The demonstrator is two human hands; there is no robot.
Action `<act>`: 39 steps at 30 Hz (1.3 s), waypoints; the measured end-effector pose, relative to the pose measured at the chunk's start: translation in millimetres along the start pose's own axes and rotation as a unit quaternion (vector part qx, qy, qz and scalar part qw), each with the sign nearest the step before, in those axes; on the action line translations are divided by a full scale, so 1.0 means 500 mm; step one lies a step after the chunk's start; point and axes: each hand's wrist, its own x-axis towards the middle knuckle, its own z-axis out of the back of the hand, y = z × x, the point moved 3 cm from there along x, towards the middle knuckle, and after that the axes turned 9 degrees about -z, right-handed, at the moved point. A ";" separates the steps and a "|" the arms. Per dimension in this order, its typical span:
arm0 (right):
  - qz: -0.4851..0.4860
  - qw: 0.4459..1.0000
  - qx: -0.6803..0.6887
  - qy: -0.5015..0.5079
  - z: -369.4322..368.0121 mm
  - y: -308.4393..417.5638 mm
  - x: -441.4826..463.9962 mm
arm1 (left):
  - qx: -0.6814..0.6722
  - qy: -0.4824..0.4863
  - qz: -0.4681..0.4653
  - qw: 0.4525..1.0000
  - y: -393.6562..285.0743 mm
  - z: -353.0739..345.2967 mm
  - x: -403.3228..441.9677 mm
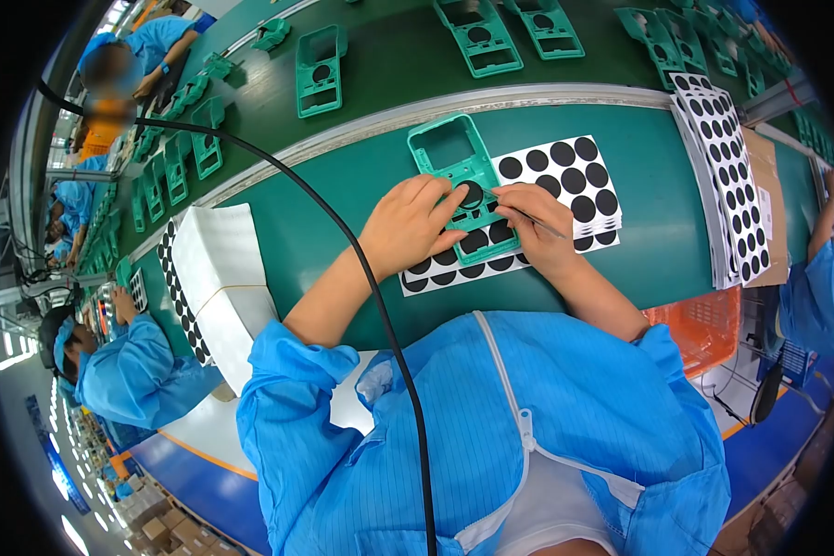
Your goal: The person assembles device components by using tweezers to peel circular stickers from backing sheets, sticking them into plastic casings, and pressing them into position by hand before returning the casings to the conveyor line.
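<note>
A green plastic housing [477, 172] lies at a slant on the green bench in front of me, over a white sheet of black round stickers [573, 181]. My left hand [412, 224] grips the housing's left side, its fingertips beside a black disc [471, 195] set in the housing. In my right hand [539, 230] is a thin metal tool that looks like tweezers [532, 221], held like a pen. Its tip points at the disc's right edge; whether it touches cannot be made out.
Several green housings [321, 72] lie on the conveyor [389, 56] behind a metal rail [343, 132]. Sticker sheets [727, 176] are stacked at right, white backing sheets [222, 264] at left. A black cable [347, 227] crosses the view. A co-worker [134, 366] sits at left.
</note>
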 end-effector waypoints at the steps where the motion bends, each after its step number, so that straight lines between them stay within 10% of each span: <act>1: 0.020 1.000 -0.008 -0.011 0.000 0.002 0.001 | -0.003 -0.007 0.003 1.000 0.000 0.000 0.000; 11: 0.047 0.997 -0.052 -0.017 0.002 0.012 -0.001 | -0.045 -0.017 0.049 0.998 -0.012 -0.005 -0.005; 16: 0.064 0.997 -0.025 0.040 -0.001 0.013 -0.001 | -0.069 -0.168 0.245 0.952 -0.032 -0.037 -0.030; 39: 0.062 0.995 -0.073 0.031 -0.019 0.015 -0.001 | -0.039 -0.160 0.199 0.966 -0.048 -0.059 -0.031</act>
